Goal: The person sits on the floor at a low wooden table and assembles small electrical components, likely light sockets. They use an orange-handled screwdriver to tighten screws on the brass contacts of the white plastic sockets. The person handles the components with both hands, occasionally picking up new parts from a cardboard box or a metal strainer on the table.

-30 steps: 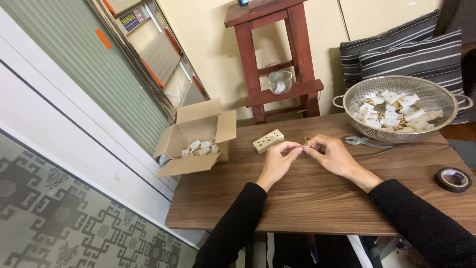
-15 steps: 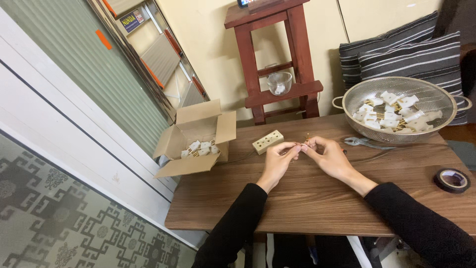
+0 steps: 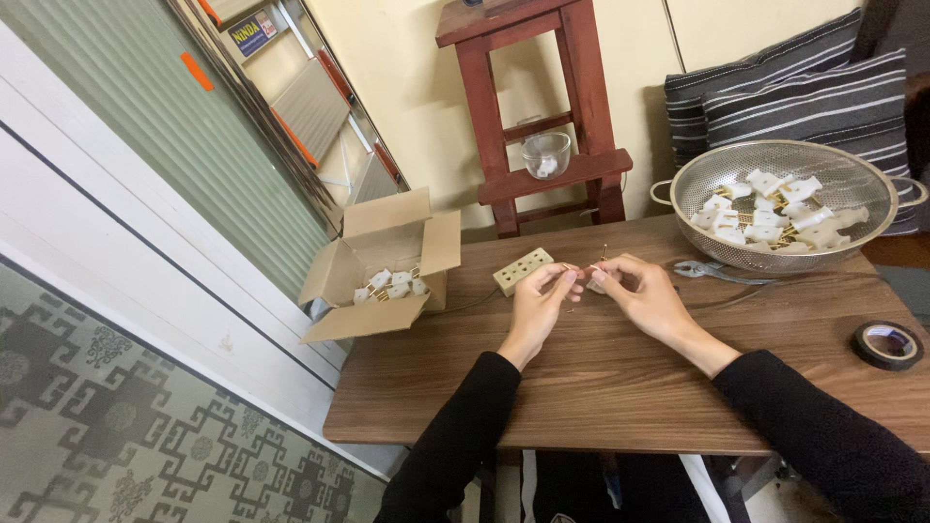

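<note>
On the brown wooden table in front of me, both my arms in black sleeves reach out over the wood. Under it, on my left, lies a grey floor with a dark pattern. My left hand and my right hand meet near the middle of the table, fingertips almost touching. Between them I pinch a small white plug part with thin metal pins; both hands are closed on it, just above the wood. Off to my right, near the table's edge, lies a roll of black tape. Just past my left hand sits a pale block with holes. Just past my right hand lie grey pliers. Farther right is a metal strainer bowl full of white plug parts. Farther left an open cardboard box holds more of them. Behind the table stands a red wooden stool with a glass cup on its low shelf, and striped cushions lean by the wall. Since a moment ago my hands have stayed in almost the same spot, with the small part between them.
</note>
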